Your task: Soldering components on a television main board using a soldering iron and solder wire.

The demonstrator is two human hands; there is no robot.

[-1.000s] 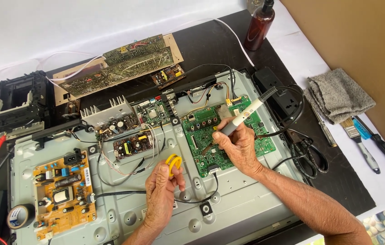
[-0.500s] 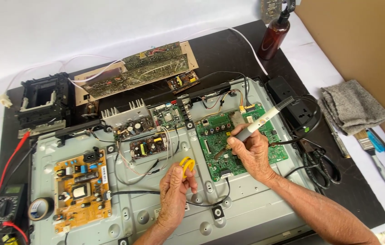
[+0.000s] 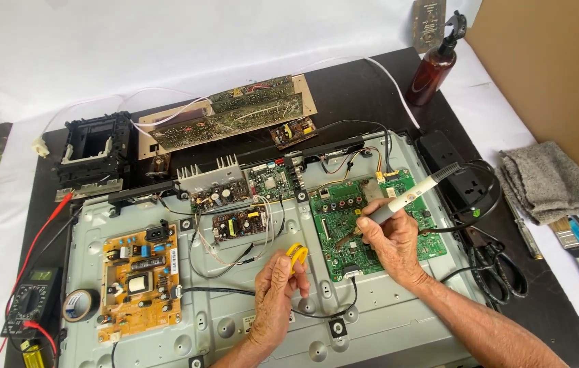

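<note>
The right hand has its grip closed around a white soldering iron, tip hidden behind the fingers over the green circuit board. Left of that board, the left hand pinches a yellow spool, mostly covered

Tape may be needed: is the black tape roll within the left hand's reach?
Probably yes: the left hand holds only a small yellow reel, and open metal chassis lies between it and the tape roll.
</note>
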